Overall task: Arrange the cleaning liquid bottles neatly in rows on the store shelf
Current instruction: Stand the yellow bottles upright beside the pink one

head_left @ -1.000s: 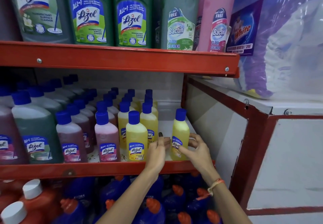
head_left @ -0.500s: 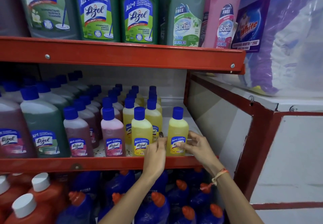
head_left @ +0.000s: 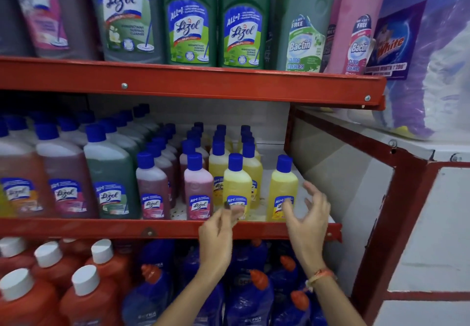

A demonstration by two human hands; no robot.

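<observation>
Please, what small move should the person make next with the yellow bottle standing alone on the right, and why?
Probably take the lone yellow bottle with the open right hand and slide it left. It stands apart from the yellow rows, with bare shelf between.

I'm looking at a shop aisle, the cleaning-goods section. A red metal shelf (head_left: 178,229) runs across my view, stocked in rows running back to front with many identical small Lizol bottles (head_left: 237,186), blue-capped and front-facing. Above that shelf stand large green Lizol jugs (head_left: 189,20) and Bactin floor cleaner (head_left: 304,33) marked "FREE". Below it sit orange bottles with white caps (head_left: 86,287) and blue ones (head_left: 251,297), all duplicates, as retail stock.
</observation>
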